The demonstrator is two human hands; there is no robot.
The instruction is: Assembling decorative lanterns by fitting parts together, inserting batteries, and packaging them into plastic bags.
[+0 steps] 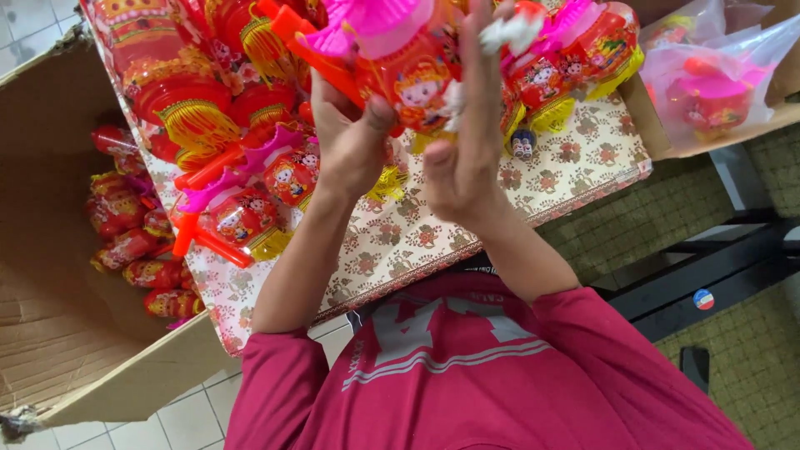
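Note:
My left hand grips a red toy lantern with a pink top, an orange handle and a yellow fringe, raised above the table. My right hand stands beside it with flat fingers pressed against the lantern's right side, near a white bit at the fingertips. Below lies a table covered with a flowered cloth. More toy lanterns lie on the cloth to the left of my hands.
A large cardboard box on the left holds several wrapped red lanterns. Clear plastic bags with pink and red lanterns sit on a box at upper right. A small battery pair lies on the cloth. Dark metal legs stand at right.

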